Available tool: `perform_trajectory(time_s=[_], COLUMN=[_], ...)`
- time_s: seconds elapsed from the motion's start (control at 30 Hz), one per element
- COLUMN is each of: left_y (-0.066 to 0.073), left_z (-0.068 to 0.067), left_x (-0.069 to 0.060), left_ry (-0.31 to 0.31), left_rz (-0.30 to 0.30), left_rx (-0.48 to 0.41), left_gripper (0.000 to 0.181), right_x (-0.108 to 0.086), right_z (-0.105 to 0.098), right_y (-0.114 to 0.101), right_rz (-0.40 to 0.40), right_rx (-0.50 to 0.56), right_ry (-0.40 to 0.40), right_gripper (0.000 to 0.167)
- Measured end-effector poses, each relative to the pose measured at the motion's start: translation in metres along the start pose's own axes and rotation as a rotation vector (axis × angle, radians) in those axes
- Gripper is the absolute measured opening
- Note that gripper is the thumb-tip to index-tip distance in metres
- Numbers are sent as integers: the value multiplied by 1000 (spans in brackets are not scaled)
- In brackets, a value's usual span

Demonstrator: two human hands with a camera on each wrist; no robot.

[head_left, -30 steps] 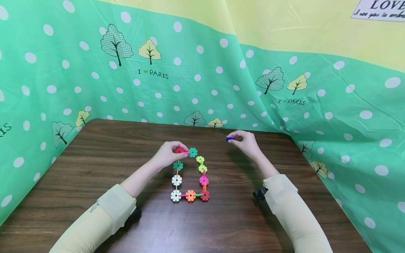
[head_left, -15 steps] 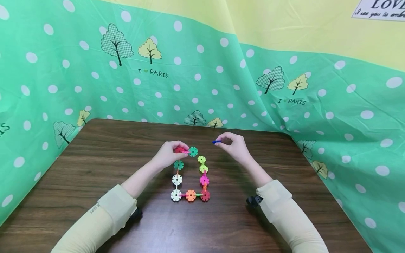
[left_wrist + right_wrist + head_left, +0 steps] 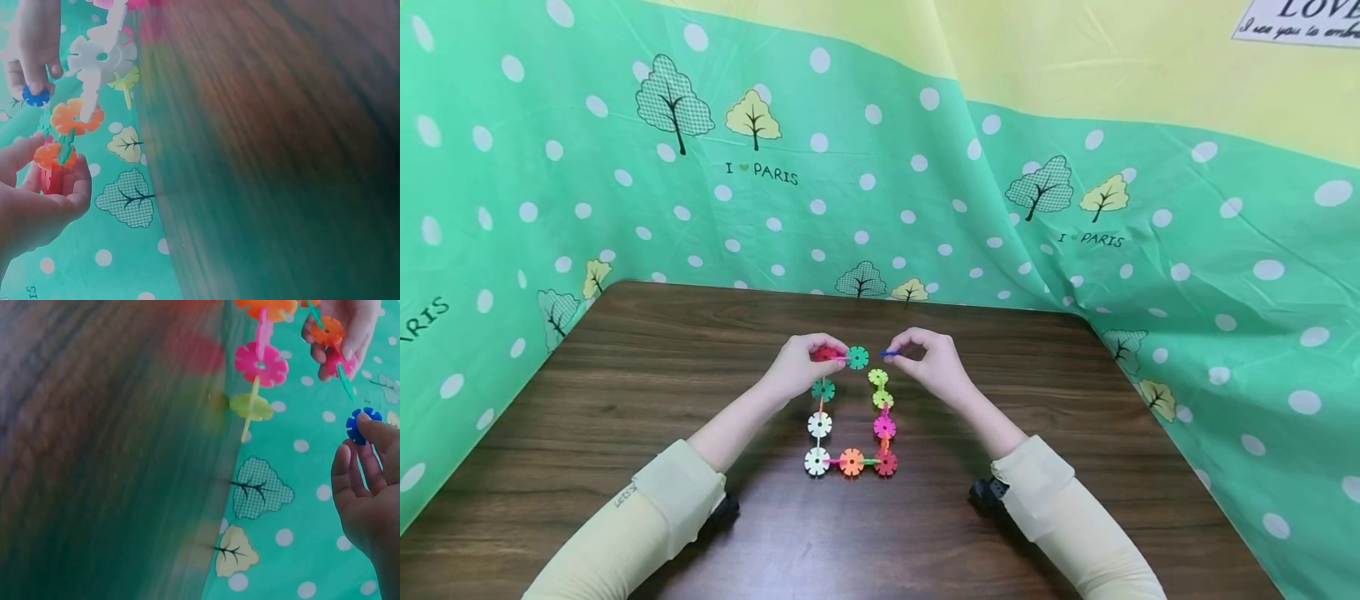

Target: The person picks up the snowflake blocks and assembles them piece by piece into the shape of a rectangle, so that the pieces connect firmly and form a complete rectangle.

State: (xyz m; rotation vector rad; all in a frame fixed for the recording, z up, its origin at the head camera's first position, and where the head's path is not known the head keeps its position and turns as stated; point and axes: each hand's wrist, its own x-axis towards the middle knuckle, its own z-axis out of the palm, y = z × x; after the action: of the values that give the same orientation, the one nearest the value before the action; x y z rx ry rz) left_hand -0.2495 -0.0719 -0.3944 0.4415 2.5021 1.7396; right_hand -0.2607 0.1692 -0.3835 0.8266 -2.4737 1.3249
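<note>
Notched plastic snowflake discs of several colours are linked into an open loop in the head view. At its far left corner my left hand (image 3: 797, 368) pinches a red disc (image 3: 825, 353) and a pink one beside it. From these a green disc (image 3: 857, 358) sticks out to the right. My right hand (image 3: 934, 363) pinches a blue disc (image 3: 361, 427) between thumb and fingertips. Seen edge-on in the head view, it is a short gap to the right of the green disc. The loop's other end, a yellow-green disc (image 3: 877, 378), lies just below that gap.
The loop's near side has a white disc (image 3: 817, 462), an orange disc (image 3: 852, 462) and a red corner disc. Under it is a dark wooden table (image 3: 1075, 392). A green dotted cloth (image 3: 865, 225) hangs behind and beside the table.
My right hand has moved left and slightly nearer with the blue disc, closing up on the green disc. The blue disc has turned edge-on. My left hand has stayed in place.
</note>
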Motion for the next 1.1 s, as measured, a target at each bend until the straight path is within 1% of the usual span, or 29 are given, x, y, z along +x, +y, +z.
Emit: perform_trajectory(time_s=[0.17, 0.27, 0.4, 0.57, 0.67, 0.8, 1.1], left_y=[2, 2, 0, -2, -1, 2, -1], left_z=[1, 2, 3, 3, 3, 3, 4], left_x=[-1, -1, -1, -1, -1, -2, -4], left_ry=[5, -1, -6, 8, 21, 37, 37], left_rz=[-10, -8, 3, 24, 21, -1, 8], left_rx=[-12, -12, -16, -32, -39, -48, -34], left_gripper=[17, 17, 18, 18, 18, 16, 15], right_x=[0, 0, 0, 0, 0, 0, 0], right_z=[7, 11, 14, 16, 18, 19, 24], right_y=[0, 1, 2, 2, 0, -2, -4], right_rz=[-34, -47, -50, -53, -49, -48, -38], right_rx=[9, 12, 1, -18, -26, -47, -49], right_ry=[-18, -24, -25, -14, 0, 22, 26], right_gripper=[7, 8, 12, 8, 7, 7, 5])
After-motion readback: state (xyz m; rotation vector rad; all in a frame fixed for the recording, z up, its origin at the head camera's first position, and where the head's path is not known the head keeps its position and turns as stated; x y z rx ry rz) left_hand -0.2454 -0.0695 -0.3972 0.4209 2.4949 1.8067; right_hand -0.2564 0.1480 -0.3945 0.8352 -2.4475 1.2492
